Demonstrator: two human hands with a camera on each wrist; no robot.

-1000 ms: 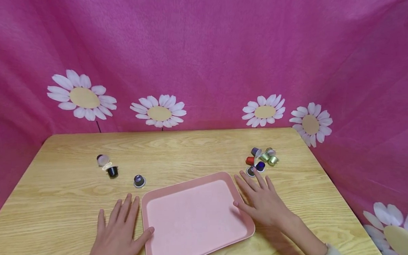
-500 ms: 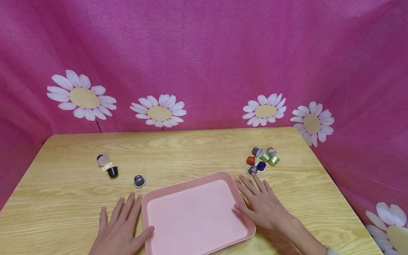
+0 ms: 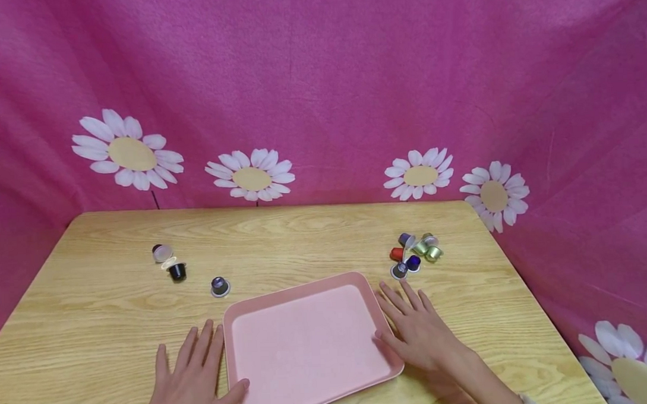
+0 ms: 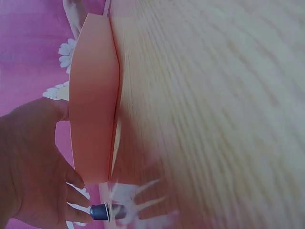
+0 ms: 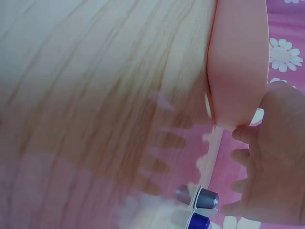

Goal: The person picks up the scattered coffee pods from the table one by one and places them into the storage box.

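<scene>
A pink rectangular tray (image 3: 307, 348) lies on the wooden table, turned slightly. My left hand (image 3: 189, 379) is at its left edge, fingers straight and spread, thumb reaching over the rim. At the right edge, my right hand (image 3: 423, 336) is likewise spread, its thumb over the rim and its fingers outside. In the left wrist view the thumb meets the top of the tray wall (image 4: 93, 95). Just past the right fingertips stands a dark grey coffee capsule (image 3: 399, 270), with a blue capsule (image 3: 413, 262) beside it.
Behind the right hand sit a red capsule (image 3: 397, 254), a purple capsule (image 3: 405, 240) and green capsules (image 3: 433, 253). On the left are a grey capsule (image 3: 219, 286), a black capsule (image 3: 178, 272) and another capsule on its side (image 3: 163, 253). A pink flowered cloth (image 3: 320, 95) hangs behind.
Both hands have drawn back a little toward the person along the tray's sides. The right fingertips have come away from the dark grey capsule. Tray and capsules stay in place.
</scene>
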